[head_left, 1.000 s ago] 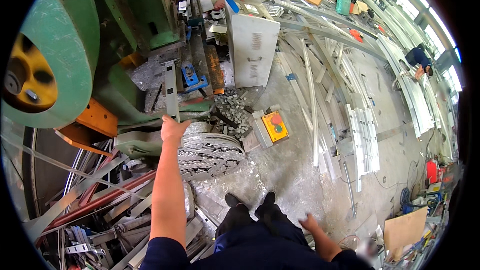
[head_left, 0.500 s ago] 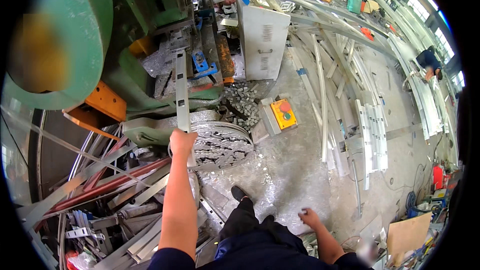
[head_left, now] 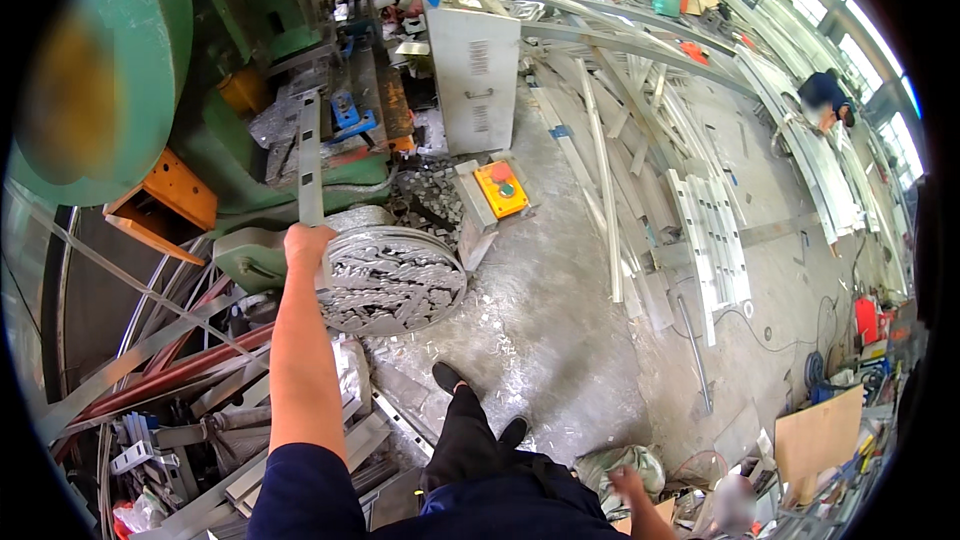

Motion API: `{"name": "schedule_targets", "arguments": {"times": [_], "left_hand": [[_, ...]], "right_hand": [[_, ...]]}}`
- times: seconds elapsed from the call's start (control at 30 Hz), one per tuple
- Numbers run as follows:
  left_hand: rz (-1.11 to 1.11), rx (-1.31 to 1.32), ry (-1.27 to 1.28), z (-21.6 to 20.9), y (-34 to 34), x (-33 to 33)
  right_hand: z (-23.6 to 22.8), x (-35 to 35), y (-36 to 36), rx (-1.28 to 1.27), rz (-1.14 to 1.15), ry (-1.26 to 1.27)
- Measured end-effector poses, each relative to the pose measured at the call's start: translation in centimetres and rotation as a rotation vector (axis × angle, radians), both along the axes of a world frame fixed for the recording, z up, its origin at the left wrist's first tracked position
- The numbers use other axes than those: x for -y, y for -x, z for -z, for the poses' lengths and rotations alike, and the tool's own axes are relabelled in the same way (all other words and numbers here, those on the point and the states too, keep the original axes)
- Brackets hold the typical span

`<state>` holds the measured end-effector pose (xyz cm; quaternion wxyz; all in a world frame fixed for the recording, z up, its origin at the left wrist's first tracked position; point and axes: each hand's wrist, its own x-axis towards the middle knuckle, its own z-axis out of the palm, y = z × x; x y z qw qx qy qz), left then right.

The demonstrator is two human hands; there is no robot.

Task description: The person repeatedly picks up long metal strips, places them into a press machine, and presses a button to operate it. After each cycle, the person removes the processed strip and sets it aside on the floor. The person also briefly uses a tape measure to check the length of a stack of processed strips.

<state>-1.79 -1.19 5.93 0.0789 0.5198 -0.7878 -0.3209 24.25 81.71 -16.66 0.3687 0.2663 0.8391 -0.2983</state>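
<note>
My left hand [head_left: 308, 246] is closed round the near end of a long flat metal bar [head_left: 310, 155] with rectangular holes. The bar's far end lies among the tooling of a large green machine [head_left: 215, 125]. Just right of my left hand stands a round metal disc [head_left: 395, 285], its top crusted with grey metal bits. Low at the right, by my body, hangs my right hand [head_left: 628, 483]. It is smeared by motion, so its fingers do not show clearly.
A yellow push-button box [head_left: 500, 188] sits right of the disc, before a grey cabinet [head_left: 475, 80]. Metal offcuts [head_left: 210, 390] pile up at the lower left. Perforated bars [head_left: 712, 240] lie on the floor at right. Another person [head_left: 826, 100] bends over bars far right.
The view has swung right, so the machine and disc sit further left. My left hand keeps its hold on the bar. My right hand has dropped lower, and my feet have moved apart.
</note>
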Motion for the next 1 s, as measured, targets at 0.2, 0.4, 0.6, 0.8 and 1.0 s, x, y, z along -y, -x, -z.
{"name": "schedule_targets", "arguments": {"times": [0.2,0.4,0.6,0.8,1.0], "left_hand": [[0.012,-0.016,-0.001,0.8,-2.4,-0.5],[0.125,-0.100,-0.016,0.8,-5.1,-5.4],[0.008,0.003,0.118,2.6,-7.2,-4.4],[0.079,-0.002,0.146,2.4,-7.3,-3.7],[0.304,-0.457,-0.470,0.7,-10.2,-5.0]], "right_hand": [[2.0,-8.0,-15.3,0.358,0.345,0.235],[-0.2,-7.5,-12.6,0.269,-0.395,0.006],[-1.9,-0.2,7.8,-0.537,-0.367,-0.142],[-11.3,30.2,20.6,-0.260,-0.308,0.647],[-19.5,67.5,27.8,-0.301,-0.364,1.117]]}}
